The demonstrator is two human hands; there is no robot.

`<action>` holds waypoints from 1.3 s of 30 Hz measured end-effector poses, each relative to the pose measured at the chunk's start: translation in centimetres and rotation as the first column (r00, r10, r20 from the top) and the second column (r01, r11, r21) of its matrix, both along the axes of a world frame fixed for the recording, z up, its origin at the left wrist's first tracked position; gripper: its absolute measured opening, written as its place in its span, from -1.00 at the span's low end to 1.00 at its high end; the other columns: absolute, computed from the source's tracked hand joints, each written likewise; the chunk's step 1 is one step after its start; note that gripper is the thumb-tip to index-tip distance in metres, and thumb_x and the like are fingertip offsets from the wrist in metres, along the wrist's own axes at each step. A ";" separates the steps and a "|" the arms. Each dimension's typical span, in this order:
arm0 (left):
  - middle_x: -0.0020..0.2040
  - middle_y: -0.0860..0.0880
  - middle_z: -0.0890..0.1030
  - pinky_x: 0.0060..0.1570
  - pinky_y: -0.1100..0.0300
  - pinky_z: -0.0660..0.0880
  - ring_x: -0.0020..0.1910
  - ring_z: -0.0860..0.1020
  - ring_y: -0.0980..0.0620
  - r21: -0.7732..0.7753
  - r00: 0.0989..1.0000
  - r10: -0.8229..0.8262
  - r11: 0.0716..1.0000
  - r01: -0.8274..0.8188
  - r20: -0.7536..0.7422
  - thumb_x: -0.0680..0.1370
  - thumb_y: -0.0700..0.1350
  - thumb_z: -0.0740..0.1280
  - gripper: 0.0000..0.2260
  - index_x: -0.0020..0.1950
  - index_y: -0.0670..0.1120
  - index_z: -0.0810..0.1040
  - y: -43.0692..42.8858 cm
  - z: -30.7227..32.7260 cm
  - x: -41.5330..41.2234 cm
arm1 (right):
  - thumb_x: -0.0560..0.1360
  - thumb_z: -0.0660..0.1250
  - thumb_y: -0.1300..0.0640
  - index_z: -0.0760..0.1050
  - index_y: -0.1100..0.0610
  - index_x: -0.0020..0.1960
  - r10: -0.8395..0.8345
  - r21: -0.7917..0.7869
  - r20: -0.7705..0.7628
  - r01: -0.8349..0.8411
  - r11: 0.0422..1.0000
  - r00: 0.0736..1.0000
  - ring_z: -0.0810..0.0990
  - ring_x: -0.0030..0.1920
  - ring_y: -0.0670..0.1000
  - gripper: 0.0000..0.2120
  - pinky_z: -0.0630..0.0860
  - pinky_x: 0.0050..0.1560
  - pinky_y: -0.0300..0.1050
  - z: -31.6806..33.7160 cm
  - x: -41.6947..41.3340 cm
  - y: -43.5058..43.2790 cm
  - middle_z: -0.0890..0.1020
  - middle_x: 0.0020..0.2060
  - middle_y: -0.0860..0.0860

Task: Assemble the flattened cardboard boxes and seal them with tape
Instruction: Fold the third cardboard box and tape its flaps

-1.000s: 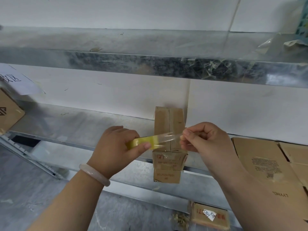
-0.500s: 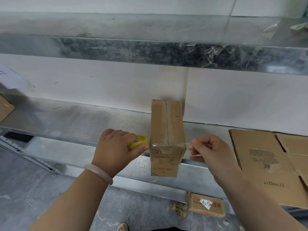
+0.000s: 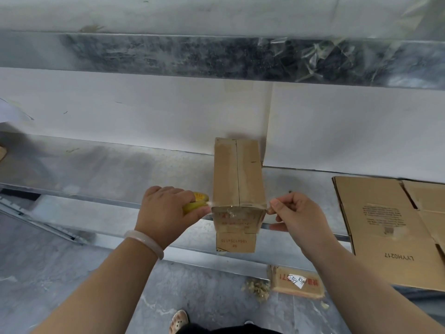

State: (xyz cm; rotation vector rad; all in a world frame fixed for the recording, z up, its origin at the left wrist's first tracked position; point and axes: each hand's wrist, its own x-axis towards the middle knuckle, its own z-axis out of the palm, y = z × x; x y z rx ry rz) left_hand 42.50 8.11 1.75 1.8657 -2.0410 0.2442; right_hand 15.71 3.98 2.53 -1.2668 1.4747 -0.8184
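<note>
A small brown cardboard box (image 3: pixel 237 172) lies on the metal shelf (image 3: pixel 108 174), its top flaps closed with a seam down the middle and its near end hanging over the shelf edge. My left hand (image 3: pixel 166 213) grips a yellow tape roll (image 3: pixel 196 203) just left of the box's near end. My right hand (image 3: pixel 295 213) pinches the free end of the clear tape (image 3: pixel 268 209) at the box's right corner. The strip of tape lies stretched across the near edge of the box between both hands.
A stack of flattened cardboard boxes (image 3: pixel 385 227) lies on the shelf at the right. A small labelled box (image 3: pixel 297 282) and some scraps (image 3: pixel 256 286) sit on the floor below. An upper metal shelf (image 3: pixel 216 56) overhangs. A foot (image 3: pixel 178 320) shows at the bottom.
Both hands have brought the stretched tape down from in front of the box onto its near top edge, and have spread apart to either side of it.
</note>
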 end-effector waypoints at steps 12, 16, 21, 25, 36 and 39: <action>-0.46 0.17 0.34 -0.20 0.13 0.30 -0.45 0.35 0.12 0.056 0.997 -0.021 0.998 0.025 -0.069 0.45 0.34 0.12 -0.58 -0.37 0.04 0.43 -1.1 -0.8 -0.1 | 0.46 0.47 0.16 0.61 0.18 -0.11 -0.211 0.153 0.266 0.175 0.973 0.941 0.70 -0.13 -0.03 -0.90 0.62 -0.14 -0.16 -1.7 0.9 -0.3 0.72 -0.25 -0.01; -0.46 0.18 0.33 -0.20 0.14 0.29 -0.46 0.35 0.11 0.065 0.996 -0.030 0.997 0.036 -0.086 0.45 0.33 0.11 -0.58 -0.37 0.04 0.43 -1.4 -0.8 0.0 | 0.46 0.48 0.14 0.62 0.12 -0.15 -0.256 0.199 0.300 0.203 0.959 0.919 0.65 -0.10 0.02 -0.93 0.59 -0.01 -0.08 -2.4 1.1 -0.5 0.72 -0.24 -0.02; -0.48 0.20 0.30 -0.19 0.15 0.27 -0.45 0.35 0.12 0.077 0.994 -0.038 0.996 0.046 -0.102 0.46 0.34 0.11 -0.63 -0.37 0.09 0.33 -1.6 -1.1 -0.1 | 0.45 0.44 0.17 0.62 0.19 -0.17 -0.309 0.420 0.552 0.062 0.905 0.774 0.58 -0.22 -0.02 -0.92 0.55 -0.04 -0.08 -2.9 0.9 -0.7 0.67 -0.30 0.05; -0.46 0.18 0.34 -0.19 0.15 0.27 -0.45 0.36 0.11 0.081 0.994 -0.043 0.995 0.051 -0.103 0.47 0.33 0.10 -0.62 -0.36 0.08 0.36 -1.9 -1.3 0.0 | 0.28 0.48 0.11 0.65 0.14 -0.28 -0.364 0.495 0.642 -0.002 0.869 0.675 0.49 -0.35 -0.06 -0.90 0.48 -0.19 -0.18 -3.7 1.7 -0.7 0.59 -0.34 0.06; -0.45 0.18 0.34 -0.20 0.14 0.28 -0.45 0.36 0.10 0.089 0.992 -0.064 0.993 0.075 -0.113 0.48 0.31 0.10 -0.64 -0.33 0.08 0.37 -2.1 -1.3 0.0 | 0.49 0.42 0.08 0.69 -0.02 -0.21 -0.238 0.188 0.425 0.172 0.967 0.873 0.52 -0.31 0.00 -0.88 0.53 -0.22 -0.16 -6.6 2.0 -0.3 0.64 -0.33 0.05; -0.47 0.20 0.30 -0.18 0.13 0.28 -0.45 0.35 0.12 0.108 0.991 -0.060 0.991 0.074 -0.120 0.47 0.32 0.09 -0.65 -0.33 0.10 0.34 -2.1 -1.3 -0.1 | 0.63 0.21 0.03 0.58 -0.15 0.14 -0.156 -0.195 0.082 0.169 0.966 0.984 0.62 0.05 -0.07 -0.80 0.58 0.03 -0.15 -6.5 1.3 -0.2 0.67 -0.01 -0.18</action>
